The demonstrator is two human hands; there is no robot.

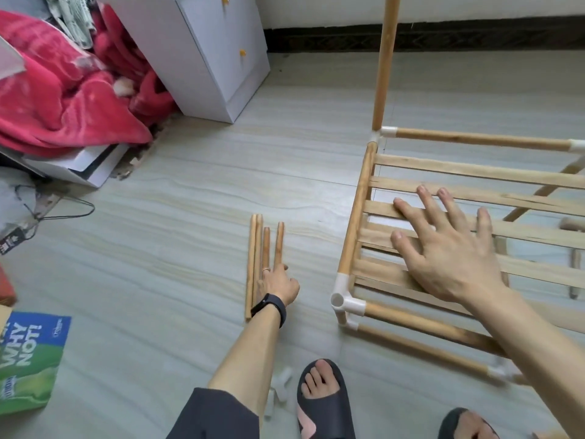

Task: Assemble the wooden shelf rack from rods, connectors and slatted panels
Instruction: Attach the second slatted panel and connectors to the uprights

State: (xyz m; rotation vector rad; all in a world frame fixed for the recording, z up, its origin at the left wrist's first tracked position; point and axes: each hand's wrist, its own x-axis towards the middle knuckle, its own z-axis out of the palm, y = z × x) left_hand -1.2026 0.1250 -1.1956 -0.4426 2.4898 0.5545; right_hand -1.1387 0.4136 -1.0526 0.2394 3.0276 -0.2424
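The left hand point(277, 285) reaches onto the loose rods point(257, 248). Its fingers lie along them, and I cannot tell if they pinch one. The rods lie on the floor under and beyond that hand, long axes pointing away from the person. The right hand point(449, 258) rests flat, fingers spread, on the slatted panel point(459, 170). Lifting one rod carelessly could roll its neighbours away. Uneven pressure from the right hand could rock the frame and loosen the upright rod point(384, 58) beyond it.

"why not!" on green box point(30, 359) (upside down)
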